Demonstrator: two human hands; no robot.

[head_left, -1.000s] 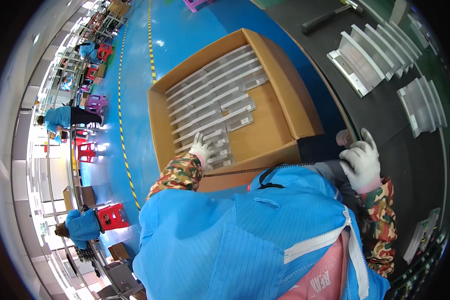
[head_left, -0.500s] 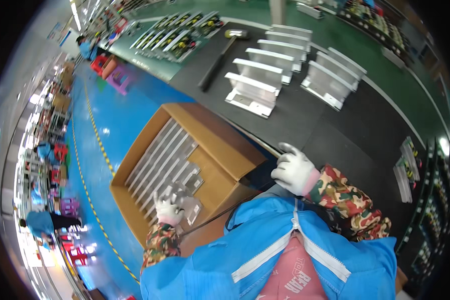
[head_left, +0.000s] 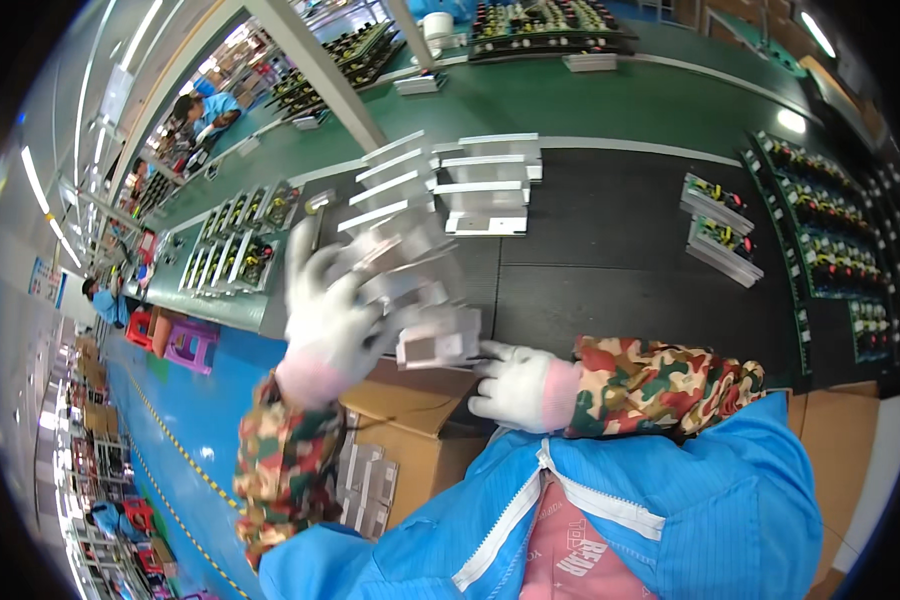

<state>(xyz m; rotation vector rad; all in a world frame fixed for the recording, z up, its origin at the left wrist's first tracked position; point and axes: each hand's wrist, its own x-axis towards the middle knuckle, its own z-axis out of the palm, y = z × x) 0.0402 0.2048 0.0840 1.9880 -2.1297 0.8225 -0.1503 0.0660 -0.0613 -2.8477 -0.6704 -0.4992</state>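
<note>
Several bare metal brackets (head_left: pixel 485 190) already stand upright in two rows on the black-topped bench (head_left: pixel 600 230), and we see no boards or coloured parts fixed to them, so we judge this stage to be partway through. More loose brackets (head_left: pixel 367 485) lie in the cardboard box (head_left: pixel 420 470) below the bench edge, though the sleeve and the flap hide much of its inside and we cannot count what is left there. Between the two places, a small bunch of held brackets (head_left: pixel 440 338) is up in front of the rows, above the near edge of the bench; these are not yet in line with the others, and blur keeps us from saying how many there are. Over to the right, two pieces with coloured parts (head_left: pixel 725 250) lie on the bench, well apart from the bare ones. As for the grip, our left hand (head_left: pixel 328 315), in a white glove, has its fingers bent around the bunch from the left, and we take it to be carrying the weight, with the forefinger sticking up free. Our right hand (head_left: pixel 523 388), also gloved, has its fingers partly curled, the foremost fingertip at the corner of the lowest held bracket; whether it pinches that corner or merely rests beside it, we cannot tell.
</note>
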